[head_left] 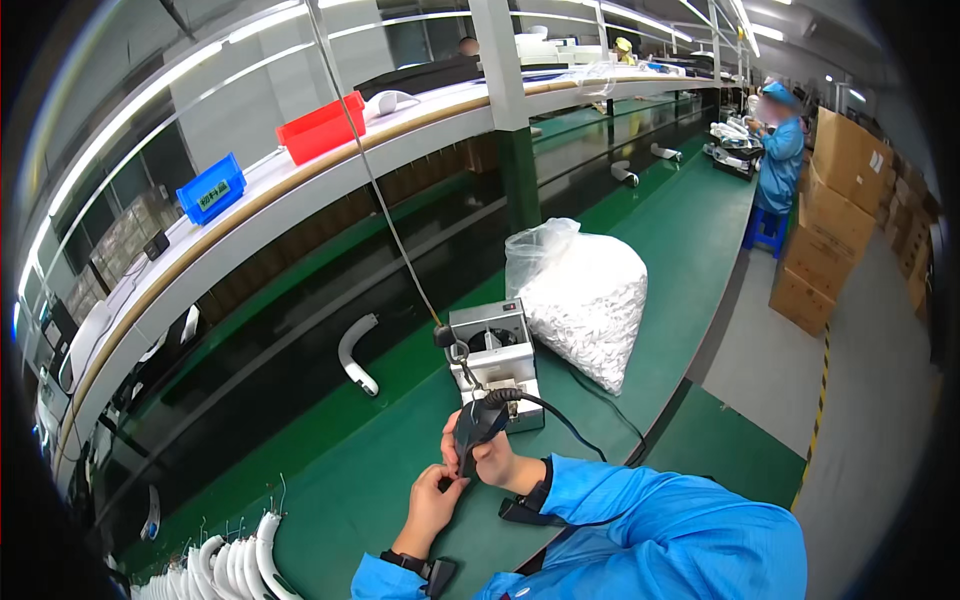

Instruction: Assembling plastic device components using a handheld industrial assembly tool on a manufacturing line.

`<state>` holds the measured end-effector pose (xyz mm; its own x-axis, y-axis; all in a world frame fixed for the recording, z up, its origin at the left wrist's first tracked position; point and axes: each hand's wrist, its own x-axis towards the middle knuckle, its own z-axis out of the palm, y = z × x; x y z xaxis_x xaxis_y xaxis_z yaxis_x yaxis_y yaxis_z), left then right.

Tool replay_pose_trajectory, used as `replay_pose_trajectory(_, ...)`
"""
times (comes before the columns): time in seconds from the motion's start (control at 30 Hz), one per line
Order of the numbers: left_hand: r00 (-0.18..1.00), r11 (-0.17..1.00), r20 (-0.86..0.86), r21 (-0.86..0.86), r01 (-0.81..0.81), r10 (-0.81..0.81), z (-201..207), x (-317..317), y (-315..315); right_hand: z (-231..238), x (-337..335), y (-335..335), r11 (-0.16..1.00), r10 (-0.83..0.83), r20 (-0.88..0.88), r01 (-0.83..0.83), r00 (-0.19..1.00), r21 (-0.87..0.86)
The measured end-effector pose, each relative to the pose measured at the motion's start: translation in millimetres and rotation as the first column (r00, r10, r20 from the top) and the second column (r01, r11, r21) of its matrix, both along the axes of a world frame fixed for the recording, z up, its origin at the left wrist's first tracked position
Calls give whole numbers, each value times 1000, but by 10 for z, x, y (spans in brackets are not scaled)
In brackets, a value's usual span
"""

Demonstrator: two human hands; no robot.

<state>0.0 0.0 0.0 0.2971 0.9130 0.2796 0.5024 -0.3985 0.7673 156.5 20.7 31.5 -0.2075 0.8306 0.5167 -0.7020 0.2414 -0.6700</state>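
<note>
While right hand (pixel 492 455) grips the screwdriver (pixel 476 425), left hand (pixel 432 497) (below) seemingly touches its tip.

I see my right hand (pixel 487 452) and left hand (pixel 432 497) meeting over the counter's (pixel 690 230) near edge, gripping a corded tool (pixel 474 424). Behind them sits a small machine (pixel 494 358), a bag of parts (pixel 585 298) to its right, a curved piece (pixel 356 352) to its left. Curved pieces in a row (pixel 225 567) line the near-left corner.
</note>
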Motion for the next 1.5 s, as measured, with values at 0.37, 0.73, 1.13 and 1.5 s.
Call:
replay_pose_trajectory(0.37,998,998,-11,37,60,-60,-38,-28,-18,83,22,-40,999,26,100,-22,995,-43)
replay_pose_trajectory(0.73,812,969,577,-241,61,93,-165,-160,86,328,220,-307,401,-912,327,711,247,578)
replay_pose_trajectory(1.13,129,871,956,-294,394,264,120,-340,137,253,-940,-248,870,-485,780,134,394,474)
replay_pose_trajectory(1.5,260,755,824,-566,331,504,31,-431,257,-282,-1098,141,938,-346,840,174,418,299)
